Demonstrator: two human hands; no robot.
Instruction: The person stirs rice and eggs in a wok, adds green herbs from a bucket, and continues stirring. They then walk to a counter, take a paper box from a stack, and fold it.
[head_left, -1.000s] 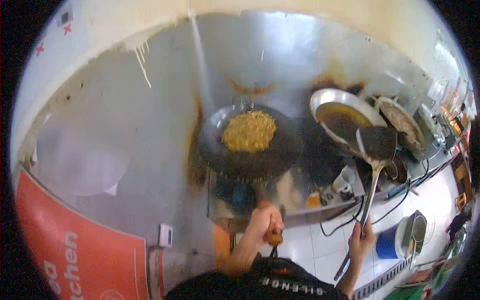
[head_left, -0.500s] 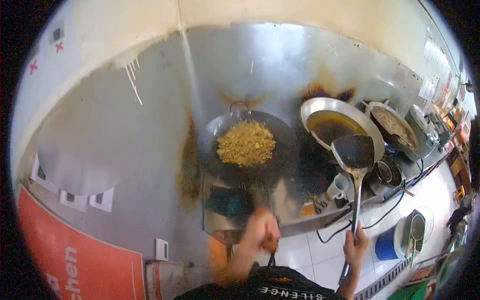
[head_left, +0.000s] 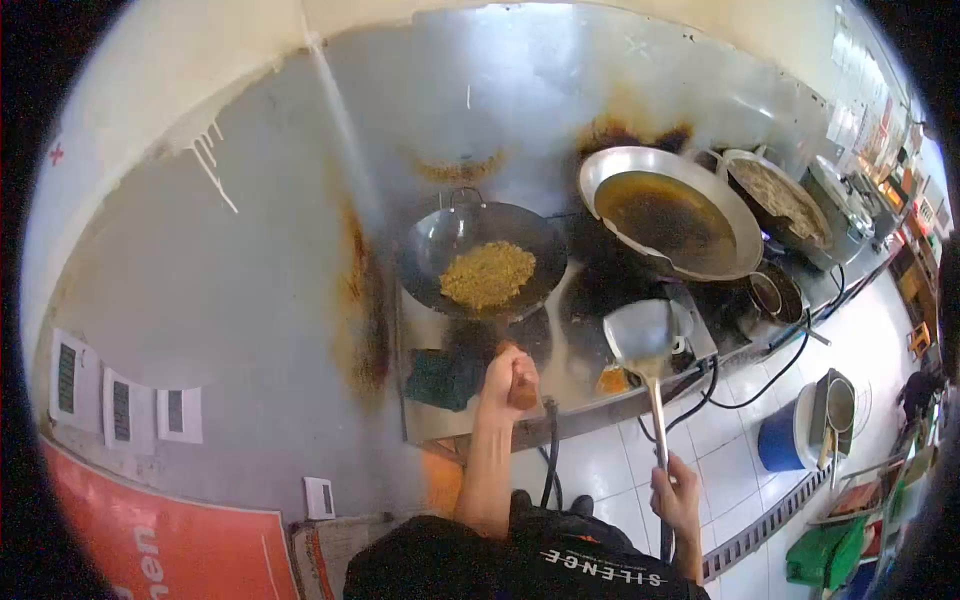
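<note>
My left hand (head_left: pixel 512 378) is wrapped around the brown wooden handle of a dark wok (head_left: pixel 420 262) on the stove. Inside the wok lies a heap of yellow-brown, crumbly food (head_left: pixel 490 275), probably fried rice, gathered toward the near side. My right hand (head_left: pixel 677 492) grips the long handle of a metal wok spatula (head_left: pixel 640 335). Its broad blade is raised over the stove's front, right of the wok and apart from the food. Part of a light mug behind the blade is hidden.
A wide metal pan of dark oil (head_left: pixel 670 215) stands right of the wok. Beyond it sit another pot with murky liquid (head_left: pixel 775 195) and a small pot (head_left: pixel 780 295). A dark cloth-like item (head_left: pixel 440 380) lies on the stove front. Black hoses (head_left: pixel 553 460) hang below.
The wok and the food in it have settled from a blurred toss, the food now nearer me. The spatula has moved down and left, away from the oil pan. The camera view has shifted.
</note>
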